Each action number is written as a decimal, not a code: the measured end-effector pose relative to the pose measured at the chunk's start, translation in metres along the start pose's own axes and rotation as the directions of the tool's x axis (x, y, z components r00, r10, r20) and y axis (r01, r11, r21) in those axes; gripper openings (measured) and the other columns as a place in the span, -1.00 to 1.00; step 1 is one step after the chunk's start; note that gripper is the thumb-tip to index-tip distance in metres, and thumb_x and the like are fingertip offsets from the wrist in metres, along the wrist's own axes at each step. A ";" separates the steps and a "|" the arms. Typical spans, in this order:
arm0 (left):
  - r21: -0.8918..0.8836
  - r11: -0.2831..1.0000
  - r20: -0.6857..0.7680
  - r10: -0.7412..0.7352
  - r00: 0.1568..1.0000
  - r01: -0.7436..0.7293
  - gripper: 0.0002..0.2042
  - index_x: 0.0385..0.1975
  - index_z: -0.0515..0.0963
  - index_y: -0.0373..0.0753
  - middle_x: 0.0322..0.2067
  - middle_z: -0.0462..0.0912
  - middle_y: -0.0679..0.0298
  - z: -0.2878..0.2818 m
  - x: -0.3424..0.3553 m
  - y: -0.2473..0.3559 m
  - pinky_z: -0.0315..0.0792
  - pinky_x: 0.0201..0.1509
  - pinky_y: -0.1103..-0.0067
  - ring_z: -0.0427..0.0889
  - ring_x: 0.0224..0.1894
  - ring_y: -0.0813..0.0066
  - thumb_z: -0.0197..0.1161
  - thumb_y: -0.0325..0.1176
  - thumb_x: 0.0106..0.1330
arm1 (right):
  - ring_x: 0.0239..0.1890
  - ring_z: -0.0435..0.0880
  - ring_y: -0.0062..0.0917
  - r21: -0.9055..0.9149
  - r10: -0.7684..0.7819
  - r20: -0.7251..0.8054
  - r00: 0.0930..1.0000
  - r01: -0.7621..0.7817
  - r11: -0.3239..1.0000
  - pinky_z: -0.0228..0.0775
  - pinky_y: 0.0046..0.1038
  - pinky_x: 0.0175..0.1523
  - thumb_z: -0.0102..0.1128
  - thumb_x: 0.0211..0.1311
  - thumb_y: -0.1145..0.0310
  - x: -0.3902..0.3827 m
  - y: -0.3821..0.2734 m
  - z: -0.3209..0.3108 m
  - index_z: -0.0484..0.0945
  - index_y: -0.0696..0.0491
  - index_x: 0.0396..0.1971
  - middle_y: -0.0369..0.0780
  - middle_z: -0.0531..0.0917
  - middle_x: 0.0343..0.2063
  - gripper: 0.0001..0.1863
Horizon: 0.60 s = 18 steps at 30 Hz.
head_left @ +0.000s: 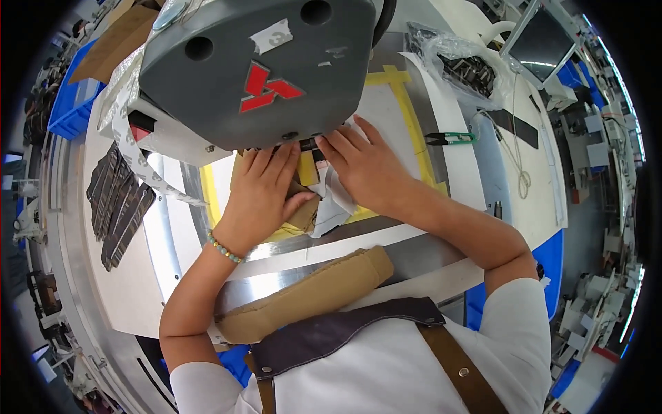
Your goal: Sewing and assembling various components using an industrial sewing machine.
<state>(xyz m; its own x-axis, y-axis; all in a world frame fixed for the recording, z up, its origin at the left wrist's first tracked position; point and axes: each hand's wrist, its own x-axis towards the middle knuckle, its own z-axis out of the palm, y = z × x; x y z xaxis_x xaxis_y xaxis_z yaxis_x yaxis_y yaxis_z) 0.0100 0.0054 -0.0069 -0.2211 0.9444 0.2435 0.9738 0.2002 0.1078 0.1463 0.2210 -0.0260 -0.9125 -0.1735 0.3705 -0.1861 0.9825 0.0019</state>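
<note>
My left hand lies flat under the front of a large dark grey machine head, fingers stretched forward and thumb out to the side. Beneath its palm and thumb shows a tan piece. Opposite it, my right hand has its fingers extended, resting on pale grey-white material. Between the two hands lies a yellow strip, with small dark parts at its far end. The machine head hides the fingertips in part. A beaded bracelet circles my left wrist.
Dark striped pieces lie on the left of the table. To the right are green-handled snips, a plastic bag of dark parts and a screen. A tan padded bar runs along the near edge.
</note>
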 end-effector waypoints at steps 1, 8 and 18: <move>0.012 1.000 -0.004 0.003 1.000 -0.003 -0.18 0.43 0.43 -0.44 0.39 0.52 -0.01 0.000 0.000 0.000 0.23 0.58 0.07 0.41 0.44 -0.01 0.43 0.05 0.32 | 0.36 0.54 -0.21 -0.004 0.016 0.035 0.999 -0.015 1.000 0.20 0.10 0.58 0.22 0.31 0.40 0.000 0.000 0.000 0.56 0.24 0.33 -0.07 0.59 0.22 -0.42; 0.019 1.000 -0.044 -0.004 0.999 0.005 -0.17 0.45 0.42 -0.44 0.39 0.52 0.00 -0.001 0.000 0.001 0.20 0.61 0.07 0.41 0.45 -0.01 0.44 0.04 0.31 | 0.33 0.54 -0.25 -0.014 -0.009 -0.009 1.000 0.009 1.000 0.25 0.07 0.55 0.21 0.32 0.39 0.002 -0.001 0.002 0.59 0.33 0.24 -0.08 0.59 0.17 -0.47; 0.021 1.000 0.003 -0.010 1.000 0.010 -0.16 0.47 0.41 -0.43 0.38 0.53 0.00 0.001 0.000 0.000 0.18 0.62 0.06 0.42 0.45 0.01 0.45 0.02 0.30 | 0.21 0.58 -0.22 0.000 -0.049 -0.080 0.996 0.049 0.999 0.33 -0.02 0.50 0.24 0.36 0.37 0.006 0.002 0.003 0.62 0.35 0.13 -0.07 0.61 0.12 -0.56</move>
<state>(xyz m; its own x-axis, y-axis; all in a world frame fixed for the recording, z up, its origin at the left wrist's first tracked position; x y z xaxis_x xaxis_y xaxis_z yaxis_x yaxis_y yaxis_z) 0.0098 0.0058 -0.0084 -0.2308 0.9430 0.2396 0.9724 0.2152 0.0898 0.1389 0.2216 -0.0265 -0.8701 -0.2159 0.4430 -0.2309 0.9728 0.0205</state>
